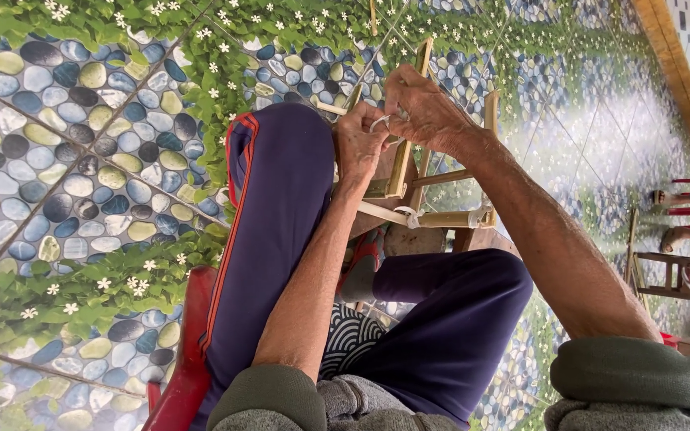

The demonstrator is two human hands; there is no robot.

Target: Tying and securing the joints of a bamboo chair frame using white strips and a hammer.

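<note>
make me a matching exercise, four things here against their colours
Things:
1. trousers
2. stool
3. frame
4. cord

Colours:
A. pale wood
B. white
C. navy with a red stripe
D. red

Pairs: 1-C, 2-D, 3-A, 4-B

The left hand and right hand both pinch the cord at the frame.

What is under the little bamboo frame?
Under the bamboo frame are the person's knees and the pebble-and-leaf floor. The hands cover its top joint.
</note>
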